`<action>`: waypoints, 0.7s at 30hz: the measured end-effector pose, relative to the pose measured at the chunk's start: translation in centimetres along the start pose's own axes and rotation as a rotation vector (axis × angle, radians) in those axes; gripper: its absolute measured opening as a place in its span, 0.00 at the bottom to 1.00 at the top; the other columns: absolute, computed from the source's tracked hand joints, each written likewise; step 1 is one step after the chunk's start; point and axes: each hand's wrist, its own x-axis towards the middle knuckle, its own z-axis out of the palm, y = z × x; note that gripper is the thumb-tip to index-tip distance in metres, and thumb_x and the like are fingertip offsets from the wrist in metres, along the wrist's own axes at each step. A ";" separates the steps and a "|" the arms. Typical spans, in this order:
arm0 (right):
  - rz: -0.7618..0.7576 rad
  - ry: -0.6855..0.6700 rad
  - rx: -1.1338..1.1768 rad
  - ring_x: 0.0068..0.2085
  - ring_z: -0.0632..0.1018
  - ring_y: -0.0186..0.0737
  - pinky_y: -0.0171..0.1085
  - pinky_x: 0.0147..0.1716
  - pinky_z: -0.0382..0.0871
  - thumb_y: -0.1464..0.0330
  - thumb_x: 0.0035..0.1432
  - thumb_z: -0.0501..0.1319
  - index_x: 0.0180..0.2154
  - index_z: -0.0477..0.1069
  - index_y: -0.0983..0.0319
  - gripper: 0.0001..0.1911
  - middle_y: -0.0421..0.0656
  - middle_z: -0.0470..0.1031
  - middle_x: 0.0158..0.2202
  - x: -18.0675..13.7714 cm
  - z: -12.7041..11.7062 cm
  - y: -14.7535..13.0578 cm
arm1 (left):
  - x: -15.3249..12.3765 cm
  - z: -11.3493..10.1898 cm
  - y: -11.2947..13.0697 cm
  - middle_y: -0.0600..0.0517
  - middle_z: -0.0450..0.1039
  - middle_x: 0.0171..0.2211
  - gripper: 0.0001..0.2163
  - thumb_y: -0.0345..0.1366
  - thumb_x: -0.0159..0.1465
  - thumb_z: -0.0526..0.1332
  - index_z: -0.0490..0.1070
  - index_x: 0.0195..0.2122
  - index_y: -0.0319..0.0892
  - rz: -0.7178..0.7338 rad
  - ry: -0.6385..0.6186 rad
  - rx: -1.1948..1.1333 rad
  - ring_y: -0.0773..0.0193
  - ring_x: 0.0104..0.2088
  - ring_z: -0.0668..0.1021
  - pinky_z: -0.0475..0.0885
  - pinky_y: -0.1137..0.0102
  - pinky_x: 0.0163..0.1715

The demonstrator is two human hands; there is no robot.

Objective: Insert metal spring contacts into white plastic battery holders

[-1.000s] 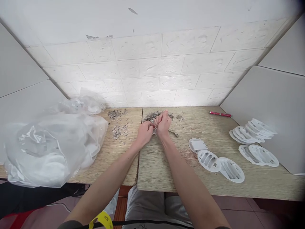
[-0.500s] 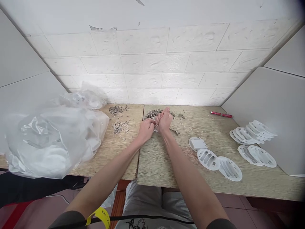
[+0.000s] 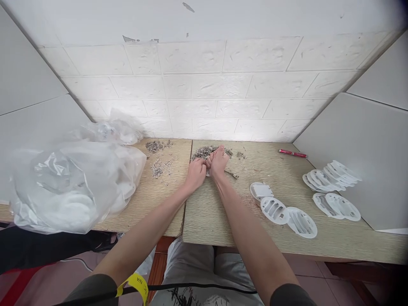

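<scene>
In the head view my left hand and my right hand meet over the table, both closed. A sliver of a white plastic piece shows between them, pinched by my left fingers; most of it is covered. My right hand is a fist with the thumb up, and whatever it grips is hidden. Just behind the hands lies a pile of small metal parts. A thin dark tool pokes out to the right of my right wrist, its kind unclear.
Smaller heaps of metal bits lie left of the table seam. A big clear plastic bag of white parts fills the left side. Several oval white battery housings lie at right, with more stacked near a red pen.
The view has shifted slightly, so things at right appear a little further left. Both hands stay together in the same spot with nearly the same grip.
</scene>
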 end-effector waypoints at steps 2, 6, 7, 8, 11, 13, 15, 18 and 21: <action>-0.011 -0.018 0.015 0.11 0.48 0.24 0.28 0.09 0.40 0.50 0.62 0.52 0.17 0.46 0.59 0.30 0.30 0.46 0.09 -0.1 -0.1 0.1 | -0.1 0.0 0.0 0.46 0.73 0.31 0.13 0.25 0.59 0.47 0.71 0.27 0.39 0.000 0.013 -0.018 0.59 0.35 0.73 0.68 0.65 0.40; 0.043 -0.074 0.083 0.12 0.47 0.24 0.28 0.09 0.41 0.51 0.61 0.54 0.16 0.47 0.59 0.29 0.30 0.46 0.10 -0.4 0.0 -0.2 | 0.0 -0.3 0.1 0.47 0.74 0.32 0.14 0.25 0.58 0.47 0.72 0.29 0.39 -0.042 -0.007 -0.113 0.59 0.36 0.74 0.68 0.66 0.40; 0.058 -0.088 0.102 0.12 0.47 0.24 0.28 0.10 0.40 0.52 0.61 0.54 0.16 0.47 0.60 0.29 0.30 0.46 0.10 -0.5 0.0 -0.4 | 0.1 -0.4 0.2 0.47 0.75 0.33 0.14 0.25 0.57 0.47 0.72 0.30 0.39 -0.059 -0.013 -0.144 0.59 0.37 0.74 0.68 0.65 0.40; 0.071 -0.103 0.122 0.12 0.46 0.24 0.28 0.10 0.40 0.53 0.62 0.55 0.16 0.48 0.60 0.29 0.30 0.46 0.10 -0.6 0.0 -0.7 | 0.1 -0.5 0.2 0.47 0.75 0.35 0.14 0.25 0.57 0.47 0.73 0.32 0.38 -0.072 -0.016 -0.178 0.59 0.38 0.75 0.69 0.65 0.41; 0.073 -0.154 0.180 0.13 0.45 0.25 0.28 0.11 0.41 0.54 0.62 0.55 0.16 0.49 0.61 0.29 0.30 0.45 0.11 -0.8 -0.2 -2.0 | 0.1 -0.9 0.3 0.46 0.76 0.38 0.15 0.26 0.56 0.48 0.73 0.37 0.37 -0.106 0.007 -0.291 0.59 0.40 0.76 0.69 0.65 0.45; 0.044 -0.185 0.212 0.14 0.46 0.25 0.28 0.12 0.42 0.53 0.61 0.56 0.17 0.50 0.61 0.28 0.30 0.45 0.12 -0.7 -0.6 -3.1 | 0.1 -1.1 0.3 0.47 0.77 0.38 0.16 0.26 0.57 0.48 0.73 0.40 0.37 -0.141 0.050 -0.361 0.60 0.40 0.76 0.69 0.65 0.44; 0.015 -0.199 0.219 0.15 0.46 0.26 0.28 0.13 0.43 0.51 0.60 0.56 0.18 0.52 0.61 0.28 0.30 0.44 0.13 -0.7 -0.9 -4.2 | 0.1 -1.3 0.3 0.47 0.76 0.39 0.16 0.27 0.57 0.49 0.73 0.41 0.38 -0.151 0.098 -0.416 0.61 0.41 0.76 0.70 0.66 0.43; -0.023 -0.184 0.167 0.16 0.45 0.26 0.29 0.13 0.42 0.50 0.58 0.57 0.18 0.54 0.60 0.27 0.29 0.44 0.13 -1.5 -0.7 -5.7 | 0.1 -1.4 0.2 0.48 0.76 0.40 0.15 0.26 0.57 0.49 0.72 0.41 0.39 -0.135 0.132 -0.444 0.62 0.42 0.76 0.70 0.66 0.44; -0.081 -0.262 0.024 0.16 0.48 0.27 0.29 0.14 0.45 0.51 0.58 0.58 0.19 0.57 0.60 0.25 0.31 0.47 0.14 -4.8 -0.1 -7.5 | 0.1 -1.4 0.1 0.49 0.76 0.40 0.15 0.24 0.56 0.50 0.72 0.40 0.40 -0.125 0.120 -0.421 0.62 0.43 0.76 0.70 0.65 0.45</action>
